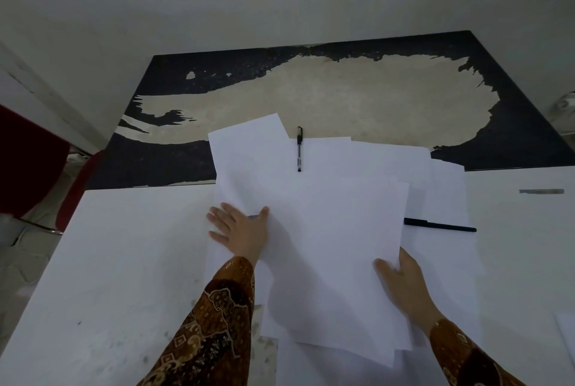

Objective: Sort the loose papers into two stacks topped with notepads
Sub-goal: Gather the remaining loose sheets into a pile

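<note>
Papers [329,230] lie between both hands; left hand [239,231] presses flat, right hand [401,284] grasps the top sheet's near-right edge.

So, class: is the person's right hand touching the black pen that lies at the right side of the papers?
Apart. The head view shows the right hand gripping the top sheet's edge, with bare paper between it and the black pen.

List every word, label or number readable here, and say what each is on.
No text can be read.
Loose papers: they look blank from here.
Far pen: a pale band on its barrel, too small to read.
Second pen: no visible marking.
Patterned sleeve: ornament only, no lettering.
</note>
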